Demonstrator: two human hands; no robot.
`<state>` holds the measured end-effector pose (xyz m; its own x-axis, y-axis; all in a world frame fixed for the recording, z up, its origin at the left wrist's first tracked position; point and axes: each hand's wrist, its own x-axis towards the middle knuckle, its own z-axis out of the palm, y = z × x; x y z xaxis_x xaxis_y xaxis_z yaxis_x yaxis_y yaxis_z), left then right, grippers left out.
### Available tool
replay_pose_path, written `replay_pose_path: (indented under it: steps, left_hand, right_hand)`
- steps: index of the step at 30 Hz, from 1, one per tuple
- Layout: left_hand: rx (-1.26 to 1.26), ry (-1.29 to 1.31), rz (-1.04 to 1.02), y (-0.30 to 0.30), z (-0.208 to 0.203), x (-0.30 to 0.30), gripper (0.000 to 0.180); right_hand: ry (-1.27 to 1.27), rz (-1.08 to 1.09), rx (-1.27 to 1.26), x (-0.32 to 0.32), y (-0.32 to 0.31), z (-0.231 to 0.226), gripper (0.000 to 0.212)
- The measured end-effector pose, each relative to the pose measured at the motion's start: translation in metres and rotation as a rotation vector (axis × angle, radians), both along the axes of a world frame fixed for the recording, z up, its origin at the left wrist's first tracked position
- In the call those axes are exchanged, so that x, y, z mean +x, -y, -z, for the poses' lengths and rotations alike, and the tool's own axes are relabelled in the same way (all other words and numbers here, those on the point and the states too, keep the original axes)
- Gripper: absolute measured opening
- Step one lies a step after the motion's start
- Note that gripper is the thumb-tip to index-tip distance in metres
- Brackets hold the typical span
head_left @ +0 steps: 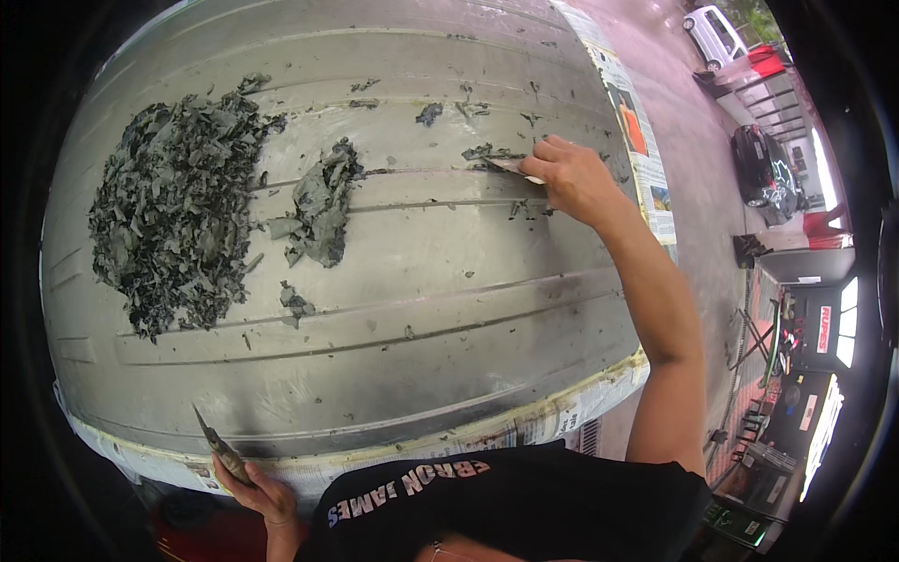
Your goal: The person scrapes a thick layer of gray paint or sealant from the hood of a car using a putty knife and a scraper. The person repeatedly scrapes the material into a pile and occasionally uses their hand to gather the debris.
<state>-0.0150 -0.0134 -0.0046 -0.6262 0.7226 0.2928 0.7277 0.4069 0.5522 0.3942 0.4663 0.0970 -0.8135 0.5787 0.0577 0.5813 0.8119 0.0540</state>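
Note:
A broad grey ribbed metal panel, looking like a vehicle roof (440, 253), spreads in front of me. My right hand (576, 178), arm stretched out, is closed round a thin flat scraper (510, 167). Its edge lies low at a raised rib, beside dark peeled flakes (485, 152). At the panel's near left edge, my left hand (257, 492) grips a second scraper (223, 451), its thin blade tilted up and to the left. A big heap of curled grey-black paint flakes (178, 206) sits on the left, with a smaller pile (323, 206) to its right.
Taped newspaper (562, 417) runs along the panel's near edge, and more newspaper (637, 140) lines the right edge. Scattered flakes dot the surface. Beyond the panel are concrete floor (693, 206), a dark car (766, 173), a white van (716, 37) and workshop gear at the right.

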Motion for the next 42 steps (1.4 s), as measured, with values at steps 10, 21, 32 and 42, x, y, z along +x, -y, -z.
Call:
replay_pose_path:
  steps: [10,21,32,42]
  left_hand:
    - [-0.007,-0.003,0.034,0.000,-0.005,-0.001,0.051]
    - [0.033,0.059,0.057,-0.013,-0.016,0.004,0.050]
    - [0.043,0.020,0.132,-0.019,-0.023,0.001,0.050]
    - [0.038,0.010,0.118,-0.014,-0.016,0.002,0.051]
  right_hand:
    - [-0.075,-0.020,0.085,-0.048,0.018,0.006,0.027]
    - [-0.040,0.002,0.130,-0.067,0.038,0.001,0.025]
    - [-0.099,0.178,0.211,-0.084,0.011,0.020,0.026]
    - [-0.047,0.109,0.147,-0.108,0.019,0.020,0.025]
